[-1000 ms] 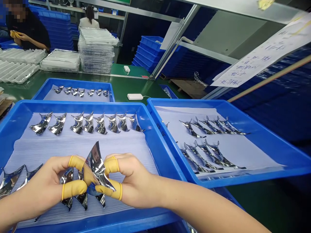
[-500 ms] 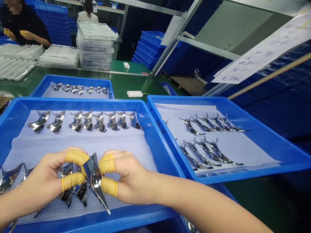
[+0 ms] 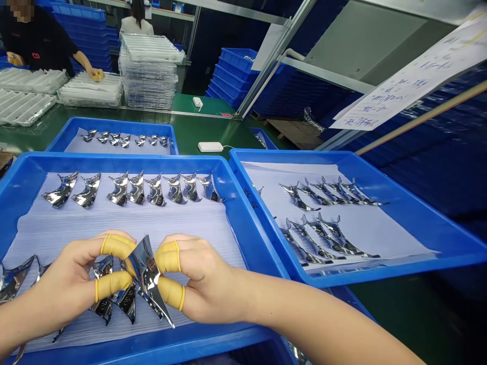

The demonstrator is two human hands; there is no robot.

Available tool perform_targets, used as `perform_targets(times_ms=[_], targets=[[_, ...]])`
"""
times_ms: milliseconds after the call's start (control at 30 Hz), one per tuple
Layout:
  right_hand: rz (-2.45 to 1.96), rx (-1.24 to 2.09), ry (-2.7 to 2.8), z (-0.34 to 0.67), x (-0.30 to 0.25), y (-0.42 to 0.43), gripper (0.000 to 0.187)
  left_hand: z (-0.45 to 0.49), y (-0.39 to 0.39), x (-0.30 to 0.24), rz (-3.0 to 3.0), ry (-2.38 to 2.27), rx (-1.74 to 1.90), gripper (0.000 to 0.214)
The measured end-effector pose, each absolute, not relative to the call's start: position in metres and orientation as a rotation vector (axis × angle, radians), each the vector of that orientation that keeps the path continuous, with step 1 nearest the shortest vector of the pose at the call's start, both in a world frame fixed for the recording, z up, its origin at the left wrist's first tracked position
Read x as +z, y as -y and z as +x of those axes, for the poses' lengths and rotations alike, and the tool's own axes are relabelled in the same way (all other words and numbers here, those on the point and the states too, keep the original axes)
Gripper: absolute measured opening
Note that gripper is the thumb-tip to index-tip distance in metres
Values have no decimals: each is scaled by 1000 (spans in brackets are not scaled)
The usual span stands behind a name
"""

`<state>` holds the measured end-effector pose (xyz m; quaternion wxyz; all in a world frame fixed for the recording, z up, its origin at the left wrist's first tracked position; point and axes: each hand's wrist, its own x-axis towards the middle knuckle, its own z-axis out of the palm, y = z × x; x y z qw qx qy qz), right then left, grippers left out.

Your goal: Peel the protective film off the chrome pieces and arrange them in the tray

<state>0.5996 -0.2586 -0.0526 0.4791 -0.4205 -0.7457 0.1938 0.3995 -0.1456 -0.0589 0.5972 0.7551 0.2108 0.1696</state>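
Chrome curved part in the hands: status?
Left hand and right hand, yellow finger cots on, both pinching the curved mirror-chrome part. Similar chrome parts lie just beneath, on white sheeting in the blue plastic tray.

A person's left hand (image 3: 64, 276) and right hand (image 3: 201, 276) pinch a curved, mirror-polished metal piece (image 3: 147, 274) between them, with tan rubber finger cots (image 3: 116, 247) on the thumbs and forefingers. Just below the hands, more chrome pieces (image 3: 102, 304) lie on a white foam sheet (image 3: 114, 223) in a blue tray (image 3: 114, 165), and a row of similar pieces (image 3: 137, 190) lies beyond. To the right, a second blue tray (image 3: 418, 213) holds two rows of chrome pieces (image 3: 327, 238). Farther along the green tabletop (image 3: 198, 132) sit a third blue tray (image 3: 117, 120) and a stack of clear plastic trays (image 3: 148, 76). At upper left, a co-worker's hand (image 3: 96, 74) touches a white tray (image 3: 91, 95).
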Motion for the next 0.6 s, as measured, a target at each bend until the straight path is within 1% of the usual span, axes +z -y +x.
perform_targets(times_ms=[133, 233, 400, 433, 500, 600], targets=[[-1048, 488, 1826, 598, -56, 259, 17, 400, 144, -54, 1737, -430, 394, 28], [-1078, 607, 1819, 599, -54, 260, 18, 400, 143, -49, 1755, -381, 413, 26], [-1008, 1148, 1425, 601, -41, 260, 9, 398, 144, -49, 1743, -350, 384, 17], [-983, 1252, 1326, 600, -40, 259, 12, 398, 146, -49, 1729, -342, 369, 16], [-930, 1409, 1146, 595, -42, 258, 24, 399, 149, -50, 1710, -337, 355, 15], [-881, 1511, 933, 585, -52, 256, 40, 400, 155, -51, 1674, -360, 368, 13]])
